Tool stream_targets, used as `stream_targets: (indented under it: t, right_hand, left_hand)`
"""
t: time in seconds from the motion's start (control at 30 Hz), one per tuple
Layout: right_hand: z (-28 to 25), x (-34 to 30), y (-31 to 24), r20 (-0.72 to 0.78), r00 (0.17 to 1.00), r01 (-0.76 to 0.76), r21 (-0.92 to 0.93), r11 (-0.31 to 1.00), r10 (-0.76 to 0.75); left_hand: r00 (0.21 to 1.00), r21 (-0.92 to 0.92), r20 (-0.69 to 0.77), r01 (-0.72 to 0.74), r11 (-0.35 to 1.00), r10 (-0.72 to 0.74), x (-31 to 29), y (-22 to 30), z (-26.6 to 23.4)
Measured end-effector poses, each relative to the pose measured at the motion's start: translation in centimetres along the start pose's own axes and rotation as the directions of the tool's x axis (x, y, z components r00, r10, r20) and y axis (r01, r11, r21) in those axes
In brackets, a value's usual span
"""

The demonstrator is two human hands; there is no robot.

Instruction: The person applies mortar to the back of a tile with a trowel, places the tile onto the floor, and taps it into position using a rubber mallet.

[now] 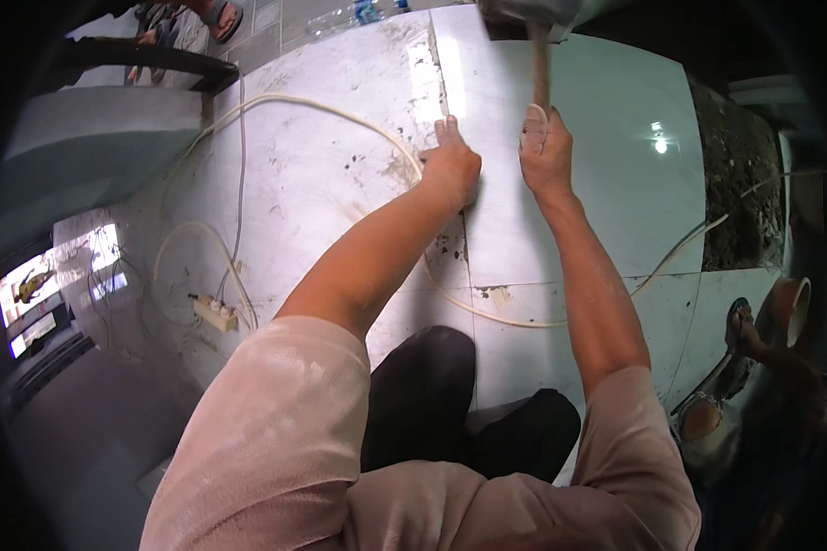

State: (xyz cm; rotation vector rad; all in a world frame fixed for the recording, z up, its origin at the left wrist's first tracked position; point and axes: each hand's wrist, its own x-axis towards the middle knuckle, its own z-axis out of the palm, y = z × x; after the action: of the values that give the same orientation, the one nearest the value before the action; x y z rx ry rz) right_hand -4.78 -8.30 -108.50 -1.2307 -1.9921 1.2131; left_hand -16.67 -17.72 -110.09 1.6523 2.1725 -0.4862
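Observation:
My right hand (547, 156) is closed around the wooden handle of a mallet (541, 69). Its wide, dark head reaches the top edge of the picture and is blurred. Left of it, my left hand (452, 170) rests on the floor at the joint between two large white tiles. Two of its fingers stretch forward along that joint, and I see nothing held in it. The glossy tile (606, 184) on the right lies under the mallet arm; the tile (303, 184) on the left is smeared with dirt and dark specks.
A cream cable (368, 124) loops across the tiles and passes under my arms. A power strip (215, 314) lies at the left. Bare rough ground (744, 165) borders the right tile. Plastic bottles (358, 14) lie at the far edge. Other people's feet (222, 18) show at the far left and right.

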Motion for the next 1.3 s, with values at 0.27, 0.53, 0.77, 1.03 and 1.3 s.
stream_targets:
  t: [0.27,0.53,0.77,1.03,1.3]
  right_hand:
    - [0.9,0.9,3.8,0.092,0.988,-0.093,-0.268,0.959,0.122]
    - [-2.5,-5.5,4.7,0.062,0.975,-0.183,-0.308,0.934,0.212]
    - [-2.5,-15.4,5.7,0.125,0.952,-0.228,-0.314,0.921,0.279]
    - [-0.4,-9.8,3.8,0.103,0.978,-0.204,0.285,0.937,0.181]
    - [-2.3,0.9,6.2,0.005,0.976,-0.211,0.284,0.935,0.218]
  left_hand:
    - [0.999,-0.005,-0.022,-0.047,0.999,0.047,-0.1,1.0,-0.6]
    - [0.999,-0.066,-0.010,-0.040,0.997,0.039,0.3,1.2,-0.6]
    - [0.996,-0.251,0.010,-0.079,0.965,0.084,-0.9,-4.9,2.9]
    - [0.826,-0.137,-0.525,0.153,0.979,-0.203,3.3,-1.2,16.1]
    - [0.992,-0.152,-0.029,-0.128,0.980,0.125,-0.2,3.7,0.3]
